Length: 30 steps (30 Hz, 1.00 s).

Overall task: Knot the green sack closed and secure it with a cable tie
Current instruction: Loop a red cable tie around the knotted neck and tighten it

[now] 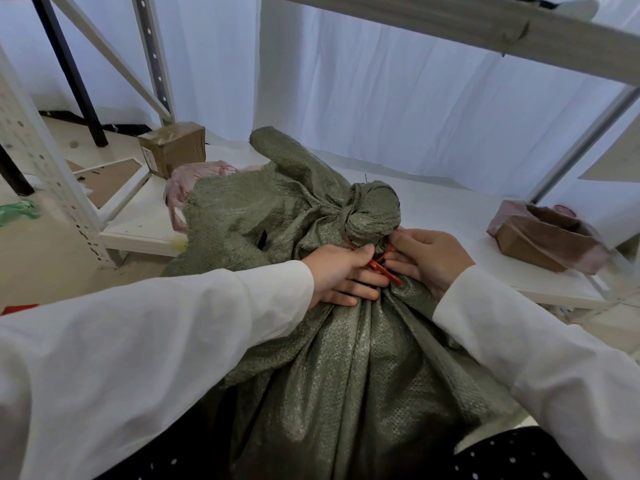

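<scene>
sleeves [145,334]: white, long, loose | lap garment [512,459]: black, white dots

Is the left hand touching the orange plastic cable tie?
Touching: the head view shows the left hand pinching the orange plastic cable tie below the knot.

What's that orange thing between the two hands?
A cable tie, lying on the green sack just under the knot, between the left hand and right hand in the head view.
</scene>
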Motion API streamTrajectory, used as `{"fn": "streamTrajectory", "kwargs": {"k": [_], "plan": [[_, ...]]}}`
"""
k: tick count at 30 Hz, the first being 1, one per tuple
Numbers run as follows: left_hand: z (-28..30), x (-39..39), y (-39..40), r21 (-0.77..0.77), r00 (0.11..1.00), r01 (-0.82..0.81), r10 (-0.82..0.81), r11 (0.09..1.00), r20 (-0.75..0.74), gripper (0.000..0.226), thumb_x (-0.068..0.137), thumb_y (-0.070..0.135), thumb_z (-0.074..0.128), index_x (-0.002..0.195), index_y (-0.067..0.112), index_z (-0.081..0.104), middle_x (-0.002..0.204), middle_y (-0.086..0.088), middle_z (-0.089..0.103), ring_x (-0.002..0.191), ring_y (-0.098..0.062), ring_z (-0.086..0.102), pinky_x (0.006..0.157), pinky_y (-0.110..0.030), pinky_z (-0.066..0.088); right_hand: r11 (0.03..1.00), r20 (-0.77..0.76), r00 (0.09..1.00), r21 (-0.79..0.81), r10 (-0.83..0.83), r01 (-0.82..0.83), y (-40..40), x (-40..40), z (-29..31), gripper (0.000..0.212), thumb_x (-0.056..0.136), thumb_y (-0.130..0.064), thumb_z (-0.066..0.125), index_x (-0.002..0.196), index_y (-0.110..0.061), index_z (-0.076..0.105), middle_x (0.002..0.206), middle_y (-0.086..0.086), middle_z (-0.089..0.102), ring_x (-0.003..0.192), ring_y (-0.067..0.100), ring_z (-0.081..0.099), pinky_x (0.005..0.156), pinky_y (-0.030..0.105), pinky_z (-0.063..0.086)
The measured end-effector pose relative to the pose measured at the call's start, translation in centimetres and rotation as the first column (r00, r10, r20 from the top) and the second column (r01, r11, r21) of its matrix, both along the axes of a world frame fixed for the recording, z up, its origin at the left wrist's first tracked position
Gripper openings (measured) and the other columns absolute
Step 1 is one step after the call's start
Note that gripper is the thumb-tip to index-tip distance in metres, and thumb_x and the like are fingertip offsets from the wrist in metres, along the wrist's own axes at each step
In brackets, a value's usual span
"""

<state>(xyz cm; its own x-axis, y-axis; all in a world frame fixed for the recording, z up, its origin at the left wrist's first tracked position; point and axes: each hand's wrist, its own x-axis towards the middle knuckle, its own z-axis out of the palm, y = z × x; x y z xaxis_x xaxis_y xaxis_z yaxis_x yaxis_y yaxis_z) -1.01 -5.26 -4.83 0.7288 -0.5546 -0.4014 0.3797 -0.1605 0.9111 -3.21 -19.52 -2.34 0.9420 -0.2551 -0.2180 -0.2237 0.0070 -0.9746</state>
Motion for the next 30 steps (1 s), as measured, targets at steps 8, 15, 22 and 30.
{"fn": "streamTrajectory", "kwargs": {"k": [8,15,22,30], "plan": [[-0.02,0.1,0.1,-0.005,1.0,0.007,-0.007,1.0,0.012,0.032,0.095,0.046,0.037,0.089,0.023,0.059,0.07,0.013,0.073,0.061,0.0,0.068,0.052,-0.016,0.047,0.996,-0.082,0.996,0.088,0.03,-0.023,-0.43,-0.04,0.45,0.012,0.089,-0.006,0.056,0.078,-0.006,0.06,0.046,-0.003,0.064,0.044,0.002,0.062,0.047,0.009,0.05],[-0.22,0.34,0.2,-0.024,1.0,0.023,-0.023,0.999,0.011,0.032,0.095,0.046,0.037,0.091,0.023,0.059,0.07,0.013,0.073,0.063,-0.001,0.068,0.058,-0.018,0.048,0.998,-0.05,0.999,0.057,0.003,0.0,-0.3,-0.01,0.02,0.016,0.089,-0.006,0.056,0.074,-0.007,0.06,0.053,0.002,0.062,0.043,0.002,0.061,0.048,0.009,0.051],[-0.52,0.44,0.3,-0.038,0.999,0.04,-0.039,0.998,0.03,0.029,0.097,0.041,0.036,0.089,0.024,0.058,0.068,0.015,0.072,0.062,0.001,0.067,0.057,-0.016,0.048,1.0,0.006,1.0,0.005,-0.014,0.014,0.01,0.16,-0.33,0.016,0.09,-0.008,0.057,0.074,-0.009,0.062,0.057,0.004,0.062,0.044,0.002,0.061,0.051,0.009,0.052],[-0.62,0.45,0.28,-0.057,0.999,0.031,-0.029,0.998,0.033,0.028,0.096,0.041,0.037,0.09,0.023,0.058,0.067,0.014,0.072,0.062,0.001,0.068,0.055,-0.015,0.049,0.99,0.086,0.996,-0.136,-0.012,0.024,0.29,0.13,-0.45,0.015,0.089,-0.009,0.059,0.075,-0.013,0.062,0.065,0.008,0.061,0.044,0.001,0.059,0.051,0.009,0.051]]}}
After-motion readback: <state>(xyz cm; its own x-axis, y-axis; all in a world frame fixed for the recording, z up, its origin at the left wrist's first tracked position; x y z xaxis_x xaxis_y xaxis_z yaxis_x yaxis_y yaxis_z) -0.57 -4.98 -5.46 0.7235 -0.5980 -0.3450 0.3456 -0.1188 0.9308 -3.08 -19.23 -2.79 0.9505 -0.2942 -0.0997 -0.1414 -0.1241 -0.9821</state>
